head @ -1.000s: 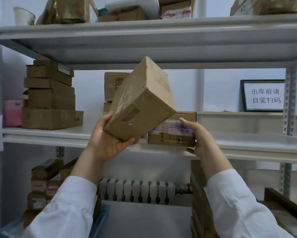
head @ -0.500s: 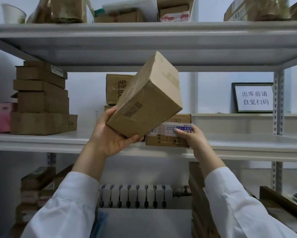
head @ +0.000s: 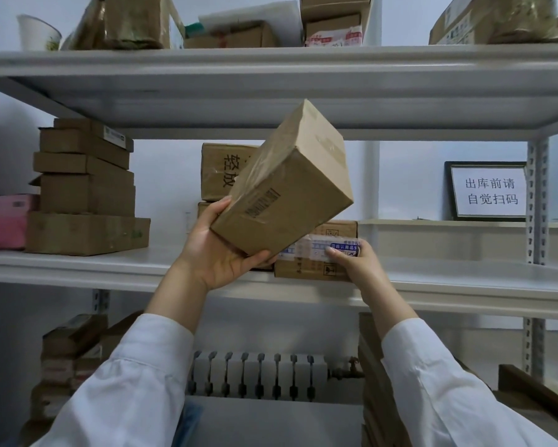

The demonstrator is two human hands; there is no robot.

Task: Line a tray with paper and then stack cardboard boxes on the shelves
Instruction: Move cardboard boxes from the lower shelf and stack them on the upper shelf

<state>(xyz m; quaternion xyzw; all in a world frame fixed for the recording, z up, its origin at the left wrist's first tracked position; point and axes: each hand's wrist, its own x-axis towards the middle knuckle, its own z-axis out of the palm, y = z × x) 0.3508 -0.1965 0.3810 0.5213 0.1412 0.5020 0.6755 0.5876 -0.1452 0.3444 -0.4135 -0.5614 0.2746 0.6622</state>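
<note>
Storeroom racking, grey steel shelves; middle shelf (head: 77,269) carries the box stacks. Left hand (head: 219,253) is clamped on the lower corner of a tilted taped cardboard box (head: 287,185), held up in front of the shelf. Looks rigid and light enough for one hand, but the tape is slick, so support it from underneath. Right hand (head: 352,262) is closed on the labelled box (head: 316,253) sitting on the shelf.

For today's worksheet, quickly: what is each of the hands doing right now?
Left hand: closed on a tilted cardboard box.
Right hand: fingers on the taped box on the shelf; grip cannot be told.
</note>
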